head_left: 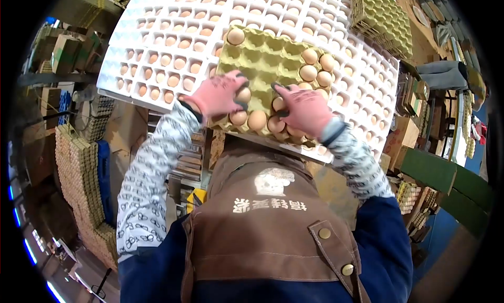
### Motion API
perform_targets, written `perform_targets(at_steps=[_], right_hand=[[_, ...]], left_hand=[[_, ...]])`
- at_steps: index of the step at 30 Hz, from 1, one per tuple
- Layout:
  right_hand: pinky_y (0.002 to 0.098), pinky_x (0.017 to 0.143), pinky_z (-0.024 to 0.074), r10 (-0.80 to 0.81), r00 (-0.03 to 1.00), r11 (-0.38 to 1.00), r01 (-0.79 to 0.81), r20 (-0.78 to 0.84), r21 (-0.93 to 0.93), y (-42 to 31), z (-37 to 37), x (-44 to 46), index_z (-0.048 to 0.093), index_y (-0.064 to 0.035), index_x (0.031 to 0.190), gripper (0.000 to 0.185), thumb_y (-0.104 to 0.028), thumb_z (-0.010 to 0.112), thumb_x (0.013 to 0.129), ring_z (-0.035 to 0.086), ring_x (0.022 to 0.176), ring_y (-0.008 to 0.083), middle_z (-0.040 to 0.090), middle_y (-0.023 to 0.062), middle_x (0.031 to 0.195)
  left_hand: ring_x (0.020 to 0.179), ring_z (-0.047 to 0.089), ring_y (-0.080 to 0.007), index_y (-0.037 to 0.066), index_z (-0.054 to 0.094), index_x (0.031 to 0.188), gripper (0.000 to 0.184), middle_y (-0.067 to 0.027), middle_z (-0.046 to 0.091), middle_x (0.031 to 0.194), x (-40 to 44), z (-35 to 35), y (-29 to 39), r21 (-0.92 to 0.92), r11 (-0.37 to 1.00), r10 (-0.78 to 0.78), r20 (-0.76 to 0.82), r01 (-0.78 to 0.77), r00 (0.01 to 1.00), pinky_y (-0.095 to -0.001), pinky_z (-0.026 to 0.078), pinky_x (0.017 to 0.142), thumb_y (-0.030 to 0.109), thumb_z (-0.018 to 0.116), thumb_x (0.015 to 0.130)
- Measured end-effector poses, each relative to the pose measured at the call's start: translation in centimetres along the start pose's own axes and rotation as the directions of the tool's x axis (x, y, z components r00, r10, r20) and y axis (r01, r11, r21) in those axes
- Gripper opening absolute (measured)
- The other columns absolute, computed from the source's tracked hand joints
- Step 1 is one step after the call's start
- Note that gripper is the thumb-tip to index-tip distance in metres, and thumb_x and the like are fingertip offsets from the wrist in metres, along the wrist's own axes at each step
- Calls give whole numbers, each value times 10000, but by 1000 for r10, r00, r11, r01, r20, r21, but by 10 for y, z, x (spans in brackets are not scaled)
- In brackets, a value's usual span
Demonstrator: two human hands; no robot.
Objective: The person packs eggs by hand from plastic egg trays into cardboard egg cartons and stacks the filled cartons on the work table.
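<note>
A yellow-green egg tray lies in front of me on top of white foam egg trays. My left hand, in a pink glove with dark fingertips, curls its fingers around a brown egg at the tray's left side. Across from it, my right hand, gloved alike, has its finger and thumb on either side of another egg and covers part of the tray. Several eggs fill the near row, among them one between my hands. More eggs sit along the right side, and a single egg rests in the far left corner.
White foam trays full of eggs spread across the work surface. At the far right stands a stack of yellow-green trays. To my left, tall stacks of egg trays stand beside a blue panel. Cardboard boxes are on the right.
</note>
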State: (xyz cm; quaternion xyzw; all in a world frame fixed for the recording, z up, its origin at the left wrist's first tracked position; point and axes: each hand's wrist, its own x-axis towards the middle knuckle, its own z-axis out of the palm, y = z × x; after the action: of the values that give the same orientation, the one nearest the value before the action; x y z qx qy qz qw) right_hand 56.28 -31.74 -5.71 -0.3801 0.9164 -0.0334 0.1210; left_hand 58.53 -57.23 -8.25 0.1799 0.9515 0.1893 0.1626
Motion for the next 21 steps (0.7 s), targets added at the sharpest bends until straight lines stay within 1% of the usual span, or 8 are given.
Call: perform_targets(at_steps=[3,6,8,9,11,15,18,21], right_hand=[[286,702,500,62,998,774,-56,13,630,21,5,-7,483,-107,1408,579,-102,624,846,571,831,97,628,98,1179],[306,834,515,91,972,-31,-214,216,976,37,-28,-23,514,-149,1390,606,-149,700,813,617,960,157,587,128,1262],[357,871,509,-72,984,747,162,-165,644,21,-6,-11,555,-170,1323,623,-190,789,746,618,1028,236,572,155,1238],[413,889,497,-60,995,872,91,-80,482,-7,-4,-5,558,-157,1255,679,-245,856,651,582,1075,312,519,167,1255],[417,865,504,-8,999,995,11,-38,103,-56,0,-1,543,-149,1207,725,-286,874,577,553,1064,335,449,149,1324],[388,842,507,-12,998,969,26,-60,247,-46,0,6,597,-122,1161,604,-245,852,627,563,1057,301,451,152,1371],[294,704,528,105,957,241,-289,272,926,-23,-20,27,628,-48,1134,396,-359,668,892,616,913,178,578,124,1243],[268,632,517,21,900,35,-436,436,899,-57,-47,103,602,-4,1205,625,-520,298,1026,626,745,151,681,93,918]], left_hand=[[1009,616,-174,42,522,1259,550,-119,648,1066,-18,-12,-15,-675,736,-72,-165,-59,984,-308,523,838,103,747,761],[939,610,-98,54,500,1318,570,-74,569,1205,-55,-14,-10,-994,45,-303,-110,-101,947,-218,537,751,56,729,796],[1118,572,-180,72,510,1328,678,-72,495,1379,-57,-2,-6,-840,534,-177,-220,-95,959,-275,533,823,70,795,712],[1127,561,-218,101,544,1286,681,-78,477,1401,-55,1,5,-431,899,-51,-284,-80,958,-302,533,838,106,823,664],[1139,525,-316,164,618,1159,644,-89,449,1417,-46,4,37,282,959,10,-101,19,995,-379,524,877,201,865,565],[1147,545,-295,151,617,1187,610,-95,455,1399,-61,-6,13,-201,980,-19,-135,-8,991,-354,504,927,153,845,621],[1075,596,-184,106,530,1350,592,-104,509,1374,-104,13,-56,-988,38,-166,-156,-152,974,-298,496,898,173,749,804],[819,590,-153,130,483,1341,463,-142,526,1365,-151,25,-114,-812,-488,-450,-82,-321,889,-289,499,652,347,579,944]])
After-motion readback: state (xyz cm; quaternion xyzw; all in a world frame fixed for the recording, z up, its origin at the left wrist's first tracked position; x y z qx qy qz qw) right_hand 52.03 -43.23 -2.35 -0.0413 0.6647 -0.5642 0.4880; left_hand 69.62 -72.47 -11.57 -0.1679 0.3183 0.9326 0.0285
